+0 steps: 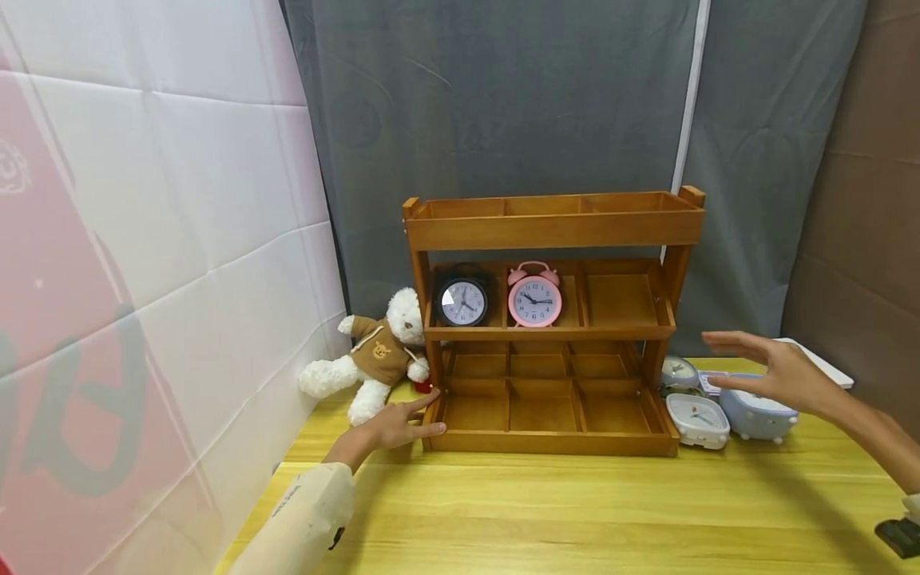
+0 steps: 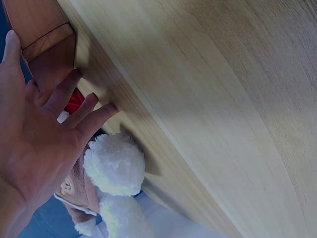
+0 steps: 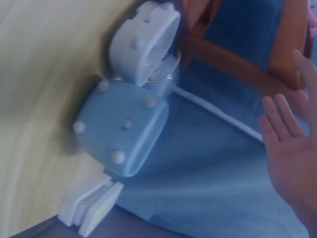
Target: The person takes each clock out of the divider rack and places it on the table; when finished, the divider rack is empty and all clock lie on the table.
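A brown wooden tiered rack (image 1: 553, 231) stands on the table, with a black alarm clock (image 1: 463, 302) and a pink twin-bell alarm clock (image 1: 535, 300) in its middle tier. My left hand (image 1: 395, 425) touches the rack's lower left corner, fingers spread. Over the clocks at the right hovers my right hand (image 1: 787, 374), holding nothing, its fingers and thumb apart. Below it are a white clock (image 1: 697, 420), a blue clock (image 1: 758, 415) and a small round clock (image 1: 679, 372). In the right wrist view the blue clock (image 3: 119, 124) shows its small round feet.
A white teddy bear in a brown hoodie (image 1: 381, 351) leans by the rack's left side. White flat boxes (image 3: 91, 203) lie behind the blue clock. Grey cloth (image 1: 532, 96) hangs behind, and a white cloth wall (image 1: 216, 200) borders the left of the wooden table (image 1: 546, 511).
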`<state>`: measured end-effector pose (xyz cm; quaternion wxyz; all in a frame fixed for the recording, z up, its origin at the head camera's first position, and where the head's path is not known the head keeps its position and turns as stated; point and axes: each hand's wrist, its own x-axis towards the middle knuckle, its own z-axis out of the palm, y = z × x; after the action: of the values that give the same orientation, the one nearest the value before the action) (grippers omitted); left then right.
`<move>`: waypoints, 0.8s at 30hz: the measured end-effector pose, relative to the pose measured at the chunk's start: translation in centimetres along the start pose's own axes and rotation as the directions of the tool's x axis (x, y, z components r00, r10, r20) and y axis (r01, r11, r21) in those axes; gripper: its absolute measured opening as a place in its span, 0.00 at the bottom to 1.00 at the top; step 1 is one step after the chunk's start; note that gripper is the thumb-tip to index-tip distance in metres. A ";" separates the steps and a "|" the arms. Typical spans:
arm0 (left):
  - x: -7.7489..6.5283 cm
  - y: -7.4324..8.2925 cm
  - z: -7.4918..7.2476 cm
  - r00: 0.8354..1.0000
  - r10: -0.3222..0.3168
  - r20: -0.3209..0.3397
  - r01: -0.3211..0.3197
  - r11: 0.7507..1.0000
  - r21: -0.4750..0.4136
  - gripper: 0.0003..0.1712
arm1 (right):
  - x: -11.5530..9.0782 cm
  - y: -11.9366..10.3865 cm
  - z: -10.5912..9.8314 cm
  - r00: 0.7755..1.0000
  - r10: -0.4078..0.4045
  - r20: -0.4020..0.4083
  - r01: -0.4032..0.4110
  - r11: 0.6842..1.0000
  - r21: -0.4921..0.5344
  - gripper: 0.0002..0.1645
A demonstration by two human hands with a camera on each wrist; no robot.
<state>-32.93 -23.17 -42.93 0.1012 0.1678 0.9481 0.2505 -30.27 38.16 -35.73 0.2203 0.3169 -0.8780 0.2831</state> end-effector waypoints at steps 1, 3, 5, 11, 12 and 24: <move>0.0 0.0 0.0 1.000 -0.001 0.001 0.001 1.000 -0.001 0.48 | 0.2 -0.3 -0.1 1.000 -0.010 -0.007 0.010 1.000 -0.005 0.43; 0.0 0.0 0.0 1.000 -0.004 0.005 0.004 1.000 -0.002 0.48 | 0.7 -0.9 -0.2 0.999 -0.021 -0.027 0.020 1.000 -0.020 0.44; 0.0 0.0 0.0 1.000 -0.010 0.009 0.010 1.000 -0.003 0.48 | 1.3 -1.6 -0.3 0.999 -0.025 -0.041 0.023 0.999 -0.029 0.45; 0.3 -0.2 0.1 1.000 -0.018 0.010 0.018 1.000 0.003 0.48 | 3.0 -3.7 -0.5 0.998 0.053 -0.042 -0.054 0.998 -0.019 0.42; 0.3 -0.2 0.1 1.000 -0.018 0.009 0.018 1.000 0.005 0.48 | 3.3 -4.0 -0.4 0.997 0.063 -0.038 -0.064 0.998 -0.019 0.42; 0.1 -0.1 0.0 1.000 -0.010 0.009 0.010 1.000 0.000 0.47 | 7.1 -6.8 0.8 0.998 0.023 -0.056 -0.023 1.000 -0.002 0.38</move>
<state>-33.05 -23.20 -43.04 0.1070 0.1641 0.9485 0.2491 -30.75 30.23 -29.91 0.2418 0.2986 -0.8755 0.2931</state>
